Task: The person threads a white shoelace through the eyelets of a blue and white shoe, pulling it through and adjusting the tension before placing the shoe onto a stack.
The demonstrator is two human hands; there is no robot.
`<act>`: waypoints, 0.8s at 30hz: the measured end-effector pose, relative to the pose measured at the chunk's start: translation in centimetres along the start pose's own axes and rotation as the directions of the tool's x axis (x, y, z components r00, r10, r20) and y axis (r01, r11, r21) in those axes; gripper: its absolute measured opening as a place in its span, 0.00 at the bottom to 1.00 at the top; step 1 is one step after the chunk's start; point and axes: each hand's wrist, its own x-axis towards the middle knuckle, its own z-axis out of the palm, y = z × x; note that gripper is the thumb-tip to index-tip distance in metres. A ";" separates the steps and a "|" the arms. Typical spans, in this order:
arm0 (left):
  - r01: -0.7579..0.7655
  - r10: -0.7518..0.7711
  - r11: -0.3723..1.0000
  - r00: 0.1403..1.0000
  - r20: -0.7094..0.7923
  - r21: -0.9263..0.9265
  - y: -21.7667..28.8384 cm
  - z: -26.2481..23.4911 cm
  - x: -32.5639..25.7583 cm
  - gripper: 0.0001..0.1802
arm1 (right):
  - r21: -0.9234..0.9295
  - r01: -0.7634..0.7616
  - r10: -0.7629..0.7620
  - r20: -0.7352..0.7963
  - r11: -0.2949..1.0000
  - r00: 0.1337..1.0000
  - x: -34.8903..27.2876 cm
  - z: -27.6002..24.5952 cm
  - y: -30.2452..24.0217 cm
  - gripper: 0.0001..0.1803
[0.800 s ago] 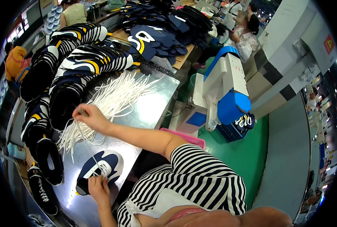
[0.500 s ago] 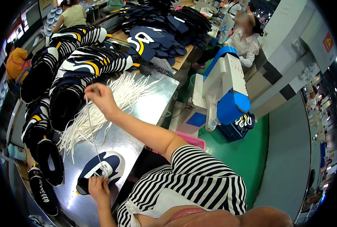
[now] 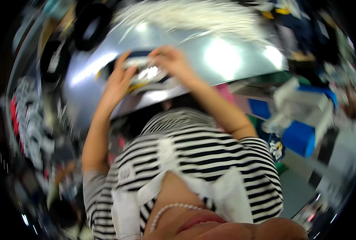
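Note:
A navy and white shoe upper with yellow trim [image 3: 140,85] lies on the shiny metal table, blurred by motion. My left hand [image 3: 120,80] grips it at the left, thumb and fingers apart around its edge. At the far right side of its lacing, my right hand [image 3: 171,60] has its fingers bent together in a pinch. What those fingers hold is too smeared to make out. Beyond both hands, a pile of white shoelaces [image 3: 194,18] spreads along the far side of the table.
The metal table [image 3: 194,52] curves around in front of me. Dark shoe uppers [image 3: 91,27] stand at the far left, with more navy uppers [image 3: 306,28] stacked far right. A white and blue machine [image 3: 300,138] stands on the right, beyond my right elbow.
My right hand has come down from the raised lace to the shoe upper. My left hand remains at the shoe. The whole view has swung round and is blurred.

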 end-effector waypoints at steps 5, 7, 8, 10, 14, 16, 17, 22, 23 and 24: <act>0.037 -0.036 0.999 0.999 -0.022 0.038 -1.3 6.7 1.6 0.30 | -0.110 -0.094 0.091 -0.034 0.989 0.995 -2.3 -2.7 -0.7 0.07; 0.013 -0.008 0.999 0.994 -0.111 0.040 -2.2 5.6 1.9 0.28 | -0.117 -0.084 0.082 -0.021 0.990 0.996 -1.3 -1.8 -0.9 0.06; 0.007 0.001 0.999 0.990 -0.143 0.052 -2.5 4.9 2.0 0.27 | -0.182 -0.013 0.009 -0.024 0.983 1.000 -0.7 -1.1 -1.3 0.06; -0.018 0.031 0.998 0.970 -0.241 0.056 -2.2 4.4 2.5 0.26 | -0.302 0.104 -0.115 -0.021 0.948 0.993 0.6 -0.7 -1.8 0.06; 0.006 0.054 0.983 0.946 -0.318 0.186 -0.9 4.2 2.3 0.30 | -0.381 0.075 -0.074 0.016 0.922 0.997 2.1 -1.1 -1.3 0.07; 0.003 0.094 0.961 0.937 -0.336 0.278 -0.5 4.4 2.1 0.32 | -0.367 0.003 0.009 0.031 0.930 0.999 2.3 -1.3 -1.2 0.08; -0.010 0.115 0.957 0.930 -0.349 0.290 -0.7 4.4 2.2 0.31 | -0.384 0.006 0.010 0.039 0.923 0.999 2.4 -1.3 -1.2 0.09; -0.031 0.192 0.928 0.894 -0.405 0.372 -0.5 4.7 2.1 0.29 | -0.440 0.126 -0.125 0.031 0.889 0.992 0.6 -0.4 -3.2 0.13; -0.029 0.195 0.925 0.891 -0.409 0.378 -0.5 4.8 2.1 0.28 | -0.442 0.107 -0.113 0.013 0.890 0.993 0.1 -0.5 -3.1 0.13; -0.027 0.196 0.924 0.890 -0.412 0.383 -0.6 4.9 2.1 0.28 | -0.445 0.086 -0.099 -0.006 0.891 0.995 -0.5 -0.7 -2.7 0.13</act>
